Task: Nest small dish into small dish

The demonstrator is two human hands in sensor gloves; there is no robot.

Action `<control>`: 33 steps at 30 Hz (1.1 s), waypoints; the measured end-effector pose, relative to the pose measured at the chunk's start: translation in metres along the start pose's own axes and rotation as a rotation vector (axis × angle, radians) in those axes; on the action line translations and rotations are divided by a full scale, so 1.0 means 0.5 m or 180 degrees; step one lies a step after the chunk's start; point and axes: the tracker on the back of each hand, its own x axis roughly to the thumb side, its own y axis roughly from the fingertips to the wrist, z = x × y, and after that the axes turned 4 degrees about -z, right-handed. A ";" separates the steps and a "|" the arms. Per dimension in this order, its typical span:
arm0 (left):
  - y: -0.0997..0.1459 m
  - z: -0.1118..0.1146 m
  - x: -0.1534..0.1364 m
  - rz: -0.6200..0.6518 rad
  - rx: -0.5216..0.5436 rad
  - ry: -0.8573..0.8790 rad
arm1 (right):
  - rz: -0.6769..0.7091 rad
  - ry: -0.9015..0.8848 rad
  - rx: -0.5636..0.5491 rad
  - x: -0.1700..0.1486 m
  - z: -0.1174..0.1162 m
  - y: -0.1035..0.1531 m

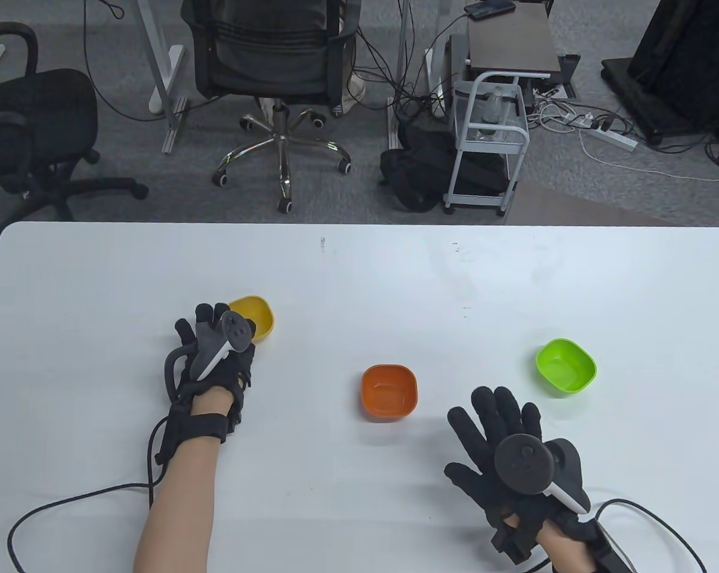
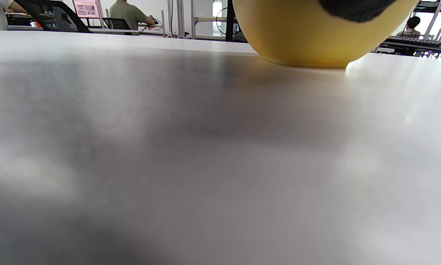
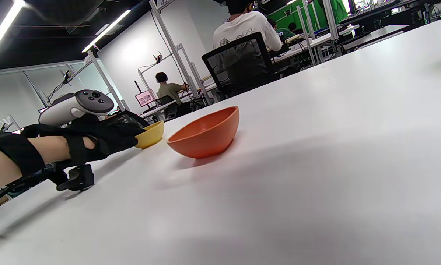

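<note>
Hands come first, nearest the viewer. The right hand (image 1: pixel 514 453) lies flat on the white surface (image 1: pixel 359 268) with its fingers (image 1: pixel 496 412) spread wide, holding nothing, just short of the orange dish (image 1: pixel 389 392) and well apart from the green dish (image 1: pixel 565 366) off to its right. The left hand (image 1: pixel 216 358) is farther up on the left, reaching onto the near edge of the yellow dish (image 1: pixel 255 316). In the left wrist view a dark fingertip (image 2: pixel 353 7) lies against the dish's yellow wall, and the dish's base sits on the surface; how tightly the fingers close cannot be told, since the tracker hides them from above.

The step in hand looks like the grasp of the yellow dish, before any lift. The next move would call for a firm pinch on the rim, a lift clear of the surface, then a carry toward the orange dish in the middle, the likely receiver, keeping the yellow dish level so it drops in squarely.

Beyond the surface stand office chairs, a small metal cart and cables on the floor. No brand, label or writing can be read on the dishes or gloves.
</note>
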 end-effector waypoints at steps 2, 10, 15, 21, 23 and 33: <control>0.000 0.000 0.001 -0.0001 -0.0003 0.0015 | -0.0008 -0.0009 0.0003 0.000 0.000 0.000; 0.008 -0.010 0.008 0.0090 0.0249 0.0124 | -0.0015 -0.0005 0.0001 0.001 -0.001 0.001; 0.014 -0.018 0.020 0.0152 0.0276 0.0156 | -0.0024 -0.0019 -0.0014 0.000 0.001 0.001; 0.031 -0.042 0.046 0.0310 0.0386 0.0235 | -0.0026 -0.0026 -0.0015 -0.001 0.003 0.002; 0.039 -0.050 0.057 0.0376 0.0413 0.0282 | -0.0023 -0.0024 -0.0021 -0.001 0.004 0.002; 0.090 -0.090 0.123 0.0864 0.0629 0.0437 | -0.0022 -0.0027 -0.0020 -0.002 0.005 0.003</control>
